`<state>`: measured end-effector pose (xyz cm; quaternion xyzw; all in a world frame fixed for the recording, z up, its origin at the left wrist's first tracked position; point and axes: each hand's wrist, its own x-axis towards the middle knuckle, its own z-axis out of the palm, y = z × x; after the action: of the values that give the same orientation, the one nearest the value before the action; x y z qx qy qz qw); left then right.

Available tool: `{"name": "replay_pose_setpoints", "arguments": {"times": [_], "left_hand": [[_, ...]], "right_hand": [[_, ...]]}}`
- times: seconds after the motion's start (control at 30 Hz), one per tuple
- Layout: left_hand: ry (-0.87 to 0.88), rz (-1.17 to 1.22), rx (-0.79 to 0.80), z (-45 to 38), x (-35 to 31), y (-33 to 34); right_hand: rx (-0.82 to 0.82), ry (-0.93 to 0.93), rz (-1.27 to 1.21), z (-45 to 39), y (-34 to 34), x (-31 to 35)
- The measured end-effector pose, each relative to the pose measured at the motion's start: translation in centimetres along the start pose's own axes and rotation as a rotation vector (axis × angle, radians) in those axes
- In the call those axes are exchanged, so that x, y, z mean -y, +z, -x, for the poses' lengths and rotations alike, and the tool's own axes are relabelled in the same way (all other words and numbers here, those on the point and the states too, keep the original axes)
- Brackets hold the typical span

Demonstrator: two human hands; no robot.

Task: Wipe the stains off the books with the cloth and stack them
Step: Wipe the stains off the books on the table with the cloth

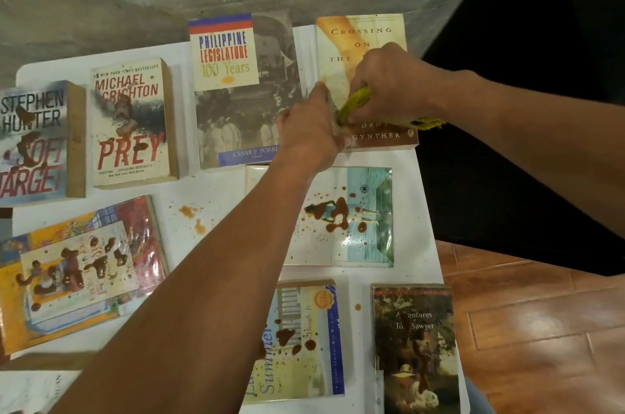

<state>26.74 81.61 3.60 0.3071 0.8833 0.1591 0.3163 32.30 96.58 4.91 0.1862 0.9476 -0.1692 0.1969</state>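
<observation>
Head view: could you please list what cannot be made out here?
- Crossing book: title's end hidden by right hand.
- Yellow cloth: mostly hidden inside that hand.
- Left hand: fingertips blurred at the book's edge.
- Soft Target book: cut off by left frame edge.

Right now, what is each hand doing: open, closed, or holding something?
Left hand: grips the left edge of the Crossing book, steadying it.
Right hand: holds the bunched yellow cloth against that book's cover.
</observation>
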Motion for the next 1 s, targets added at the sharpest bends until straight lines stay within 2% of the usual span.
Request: {"name": "replay_pose_setpoints", "arguments": {"times": [0.2, 0.3, 0.4, 0.5, 0.57, 0.7, 0.83, 0.9, 1.0], "left_hand": [[0.054, -0.047, 0.010, -0.2, 0.2, -0.3], [0.104, 0.056, -0.024, -0.8, 1.0, -0.7], [0.163, 0.152, -0.227, -1.2, 1.5, -1.4], [0.208, 0.154, -0.540, -1.4, 2.2, -2.0], [0.198, 0.119, -0.666, -2.2, 3.1, -2.2], [0.147, -0.079, -0.588, -3.6, 5.1, -1.5], [0.150, -0.137, -0.532, -3.4, 7.1, 0.0], [0.159, -0.150, -0.536, -3.1, 7.6, 0.4], [0.145, -0.142, -0.546, -2.9, 7.6, 0.6]], "right_hand": [[-0.025, -0.006, -0.079, 0.9, -0.2, 0.2], [-0.038, 0.015, -0.145, 1.3, 0.2, 0.0], [-0.062, 0.049, -0.222, 1.5, 0.3, -0.7], [-0.113, 0.064, -0.299, 1.4, 0.3, -1.5], [-0.166, 0.079, -0.344, 1.1, 0.5, -1.9], [-0.278, 0.136, -0.388, -0.3, 0.3, -2.1], [-0.391, 0.195, -0.395, -1.4, 0.2, -2.1], [-0.428, 0.168, -0.381, -1.4, 0.6, -1.8], [-0.378, 0.054, -0.341, -1.1, 0.9, -1.5]]}}
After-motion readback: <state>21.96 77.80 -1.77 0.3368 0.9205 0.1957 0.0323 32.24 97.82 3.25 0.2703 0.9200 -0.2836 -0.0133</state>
